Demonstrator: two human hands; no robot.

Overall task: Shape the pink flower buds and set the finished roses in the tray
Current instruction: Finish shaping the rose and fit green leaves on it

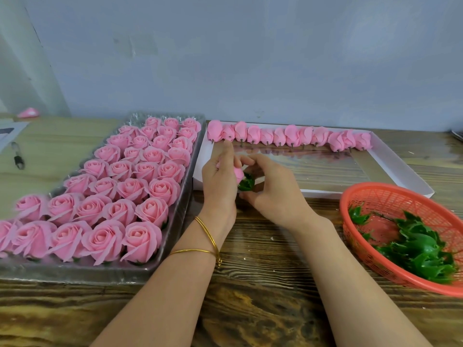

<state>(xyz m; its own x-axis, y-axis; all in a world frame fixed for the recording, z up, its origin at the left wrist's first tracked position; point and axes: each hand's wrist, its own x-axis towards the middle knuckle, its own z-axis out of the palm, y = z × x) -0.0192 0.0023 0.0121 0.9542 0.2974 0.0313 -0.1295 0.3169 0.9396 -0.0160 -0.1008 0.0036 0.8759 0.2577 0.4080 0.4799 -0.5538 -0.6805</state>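
Note:
My left hand [219,179] grips a pink bud [238,173], mostly hidden behind the fingers. My right hand [271,189] pinches a green calyx [246,184] against the bud's base. Both hands meet above the near left corner of a white shallow box [400,169]. A row of several closed pink buds [288,136] on short pins lines that box's far edge. To the left, a clear plastic tray [175,221] holds several rows of opened pink roses [120,186].
An orange plastic basket [363,196] with several green calyxes [423,251] sits at the right front. A pen [18,155] and paper lie far left, with a stray pink bud [28,112] by the wall. The tabletop is wood-grained.

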